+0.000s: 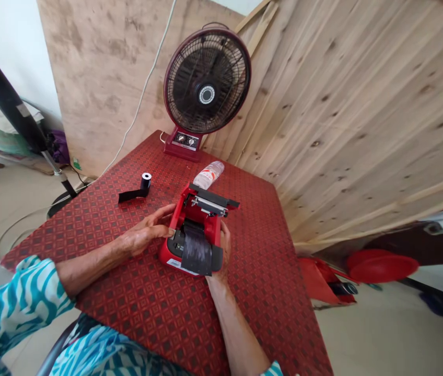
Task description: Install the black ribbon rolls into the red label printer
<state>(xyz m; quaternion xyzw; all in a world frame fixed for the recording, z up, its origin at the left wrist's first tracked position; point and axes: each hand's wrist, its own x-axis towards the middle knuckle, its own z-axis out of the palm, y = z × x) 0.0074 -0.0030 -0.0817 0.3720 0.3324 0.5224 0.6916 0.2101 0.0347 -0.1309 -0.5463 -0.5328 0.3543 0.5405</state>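
A red label printer (170, 256) with its lid (213, 201) raised stands on the table in front of me. Inside it sits a black roll, and a wide black strip (198, 253) hangs from it over the front edge. My left hand (147, 232) holds the printer's left side, thumb on the upper rim and fingers along the wall. Against the right side is my right hand (223, 256), its fingers partly hidden behind the casing. A small black roll (146, 181) with a white core stands to the left, its loose end lying on the tabletop.
A plastic bottle (209, 175) lies just behind the printer. At the back of the red patterned table (260, 261) stands a dark red fan (207, 94). A white cable (143, 91) runs down the left-hand board. Beyond the right edge are a red bag (315, 279) and a red basin (382, 265).
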